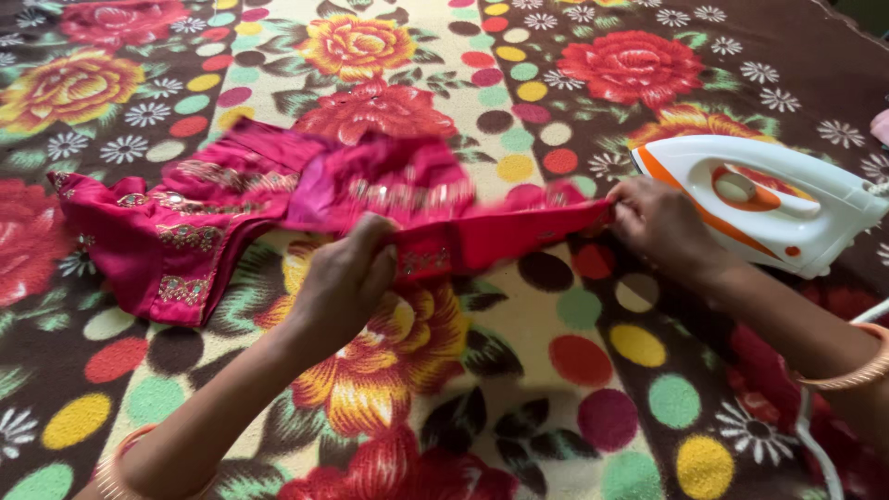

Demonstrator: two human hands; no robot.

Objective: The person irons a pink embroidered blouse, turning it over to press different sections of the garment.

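A magenta garment [231, 208] with gold embroidery lies across a flowered, dotted blanket [546, 370]. My left hand [347, 278] pinches a strip of the garment near its middle. My right hand [657, 227] grips the strip's right end, and the cloth is stretched taut between both hands. The bulk of the garment lies crumpled to the left of my left hand. A white and orange electric iron [769, 199] rests flat just right of my right hand, almost touching it.
The iron's white cord [820, 444] runs down the lower right. A bangle sits on each wrist. A pink object [880, 125] peeks in at the right edge. The blanket covers the whole surface.
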